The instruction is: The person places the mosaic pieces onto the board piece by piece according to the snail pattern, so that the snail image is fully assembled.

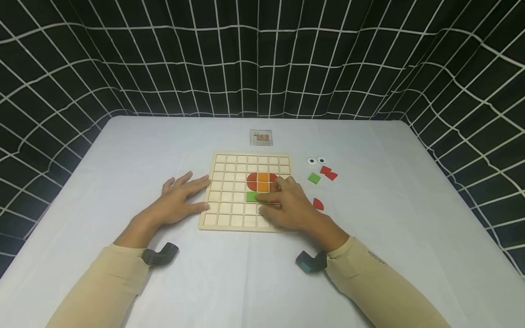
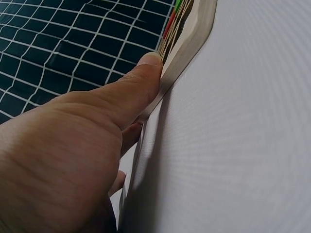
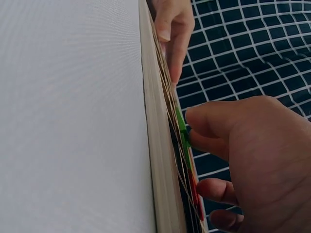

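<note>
My left hand (image 1: 178, 200) rests at the left side of a wooden grid board (image 1: 221, 221), its thumb and fingers spread along the frame. In the left wrist view the thumb (image 2: 138, 77) touches the board's edge. Over the lower right of the board, my right hand (image 1: 291, 205) presses a green square tile (image 1: 262, 198) with the index fingertip, the thumb apart below it. Left of that tile lies another green tile (image 1: 251, 197). Above them, a red rounded piece (image 1: 252, 181) adjoins orange squares (image 1: 263, 182); more red pieces are partly covered by the right hand.
Right of the board lie two googly-eye discs (image 1: 311, 161), small red pieces (image 1: 326, 170), a loose green square (image 1: 314, 178) and a red quarter-round piece (image 1: 318, 204). Beyond the board is a small picture card (image 1: 261, 137). A dark white-gridded curtain (image 1: 258, 59) surrounds the white table (image 1: 164, 136).
</note>
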`<state>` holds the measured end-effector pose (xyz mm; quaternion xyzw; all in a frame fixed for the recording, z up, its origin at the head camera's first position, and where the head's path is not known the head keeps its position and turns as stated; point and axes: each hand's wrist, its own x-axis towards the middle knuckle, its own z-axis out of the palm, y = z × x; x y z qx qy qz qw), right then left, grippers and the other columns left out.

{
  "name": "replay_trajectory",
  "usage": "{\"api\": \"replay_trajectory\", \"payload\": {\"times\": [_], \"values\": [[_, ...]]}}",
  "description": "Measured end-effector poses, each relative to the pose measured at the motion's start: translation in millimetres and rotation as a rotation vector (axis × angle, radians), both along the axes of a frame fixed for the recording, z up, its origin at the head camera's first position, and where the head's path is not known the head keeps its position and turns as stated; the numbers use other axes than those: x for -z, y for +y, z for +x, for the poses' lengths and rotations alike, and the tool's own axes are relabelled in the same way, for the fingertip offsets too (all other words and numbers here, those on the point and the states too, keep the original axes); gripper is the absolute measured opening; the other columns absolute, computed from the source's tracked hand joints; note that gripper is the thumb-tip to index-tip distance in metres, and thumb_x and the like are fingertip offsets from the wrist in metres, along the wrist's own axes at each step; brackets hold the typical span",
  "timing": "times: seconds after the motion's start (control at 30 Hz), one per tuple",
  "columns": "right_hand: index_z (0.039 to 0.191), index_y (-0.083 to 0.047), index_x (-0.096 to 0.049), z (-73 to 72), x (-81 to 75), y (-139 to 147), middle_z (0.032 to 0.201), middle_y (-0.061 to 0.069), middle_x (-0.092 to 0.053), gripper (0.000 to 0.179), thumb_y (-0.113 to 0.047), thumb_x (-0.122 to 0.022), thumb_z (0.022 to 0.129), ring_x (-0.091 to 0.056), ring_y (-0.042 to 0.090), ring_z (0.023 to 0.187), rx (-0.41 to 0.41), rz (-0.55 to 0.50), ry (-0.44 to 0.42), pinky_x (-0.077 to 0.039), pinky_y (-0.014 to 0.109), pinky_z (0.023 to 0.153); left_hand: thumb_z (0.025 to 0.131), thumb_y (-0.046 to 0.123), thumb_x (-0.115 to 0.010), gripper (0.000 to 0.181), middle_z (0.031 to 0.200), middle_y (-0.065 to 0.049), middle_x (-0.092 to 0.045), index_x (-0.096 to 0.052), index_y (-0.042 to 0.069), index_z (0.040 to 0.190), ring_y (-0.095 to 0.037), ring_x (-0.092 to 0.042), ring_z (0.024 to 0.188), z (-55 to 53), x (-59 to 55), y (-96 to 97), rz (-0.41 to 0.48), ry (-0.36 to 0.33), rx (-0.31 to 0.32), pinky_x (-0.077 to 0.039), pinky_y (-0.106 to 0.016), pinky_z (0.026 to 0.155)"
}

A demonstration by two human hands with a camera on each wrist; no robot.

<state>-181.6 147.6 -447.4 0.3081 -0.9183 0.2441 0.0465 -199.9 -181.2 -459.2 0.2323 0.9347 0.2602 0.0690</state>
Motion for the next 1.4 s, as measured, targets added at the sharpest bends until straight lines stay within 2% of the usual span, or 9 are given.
{"api": "replay_trajectory", "payload": {"times": [0.43, 0.57, 0.7, 0.87, 1.0, 1.2, 1.27, 1.4], "values": [[0.114, -0.026, -0.074, 1.5, 0.7, -1, 0.092, -0.004, -0.047, 0.032, -0.033, -0.065, 0.083, -0.037, 0.018, 0.081, 0.011, 0.012, 0.022, -0.032, 0.033, 0.067, 0.089, 0.045, -0.067, 0.071, 0.154, -0.004, -0.032, -0.042, 0.013, 0.147, -0.037, -0.006, 0.144, 1.5, -1.5, 0.5, 0.007, -0.007, 0.000, 0.007, -0.061, 0.108], [0.115, -0.024, -0.074, 1.8, -1.8, 6, 0.095, -0.005, -0.050, 0.033, -0.030, -0.068, 0.082, -0.038, 0.017, 0.085, 0.033, -0.032, -0.006, -0.034, 0.033, 0.070, 0.089, 0.045, -0.067, 0.070, 0.153, -0.003, -0.032, -0.043, 0.013, 0.147, -0.037, -0.007, 0.144, 2.3, -0.8, 0.7, 0.011, -0.006, -0.002, 0.007, -0.061, 0.108], [0.117, -0.020, -0.073, 2.6, -8.2, 20, 0.097, -0.002, -0.051, 0.036, -0.027, -0.073, 0.082, -0.038, 0.017, 0.090, 0.077, -0.096, -0.069, -0.038, 0.034, 0.071, 0.089, 0.046, -0.067, 0.070, 0.153, -0.002, -0.033, -0.043, 0.014, 0.147, -0.036, -0.007, 0.144, 2.1, 0.1, 1.2, 0.015, 0.000, 0.000, 0.007, -0.060, 0.108], [0.119, -0.012, -0.071, 3.1, -13.0, 47, 0.096, 0.005, -0.053, 0.039, -0.018, -0.076, 0.081, -0.043, 0.021, 0.090, 0.139, -0.169, -0.080, -0.040, 0.036, 0.068, 0.088, 0.048, -0.066, 0.071, 0.153, -0.002, -0.033, -0.043, 0.015, 0.146, -0.036, -0.006, 0.144, 1.5, 1.5, 0.5, 0.014, 0.005, -0.003, 0.007, -0.060, 0.108], [0.120, -0.011, -0.069, 5.0, -11.2, 69, 0.093, 0.006, -0.053, 0.042, -0.014, -0.078, 0.079, -0.045, 0.022, 0.087, 0.194, -0.171, -0.068, -0.039, 0.036, 0.069, 0.088, 0.049, -0.065, 0.071, 0.153, -0.002, -0.033, -0.043, 0.015, 0.147, -0.036, -0.006, 0.144, 1.2, 2.7, 0.1, 0.003, 0.004, -0.009, 0.008, -0.060, 0.108], [0.119, -0.007, -0.069, 10.0, -7.9, 96, 0.094, 0.007, -0.056, 0.041, -0.011, -0.078, 0.079, -0.046, 0.025, 0.090, 0.204, -0.176, -0.066, -0.038, 0.038, 0.070, 0.089, 0.048, -0.065, 0.071, 0.154, -0.003, -0.032, -0.042, 0.015, 0.147, -0.037, -0.006, 0.144, 2.4, 2.6, 0.5, -0.003, -0.008, -0.011, 0.008, -0.060, 0.108], [0.119, -0.008, -0.069, 10.9, -6.3, 102, 0.095, 0.007, -0.057, 0.041, -0.010, -0.078, 0.079, -0.046, 0.025, 0.091, 0.210, -0.163, -0.083, -0.040, 0.040, 0.070, 0.089, 0.048, -0.065, 0.071, 0.154, -0.003, -0.032, -0.042, 0.014, 0.147, -0.038, -0.006, 0.144, 3.0, 1.5, 0.7, 0.001, -0.006, -0.008, 0.007, -0.061, 0.108], [0.117, -0.012, -0.070, 11.5, -2.5, 109, 0.100, 0.004, -0.059, 0.037, -0.008, -0.076, 0.080, -0.049, 0.025, 0.099, 0.233, -0.124, -0.166, -0.045, 0.046, 0.082, 0.089, 0.048, -0.064, 0.071, 0.154, -0.004, -0.032, -0.042, 0.014, 0.147, -0.038, -0.006, 0.144, 1.8, -0.5, 1.1, -0.001, 0.000, -0.001, 0.008, -0.061, 0.108]]}}
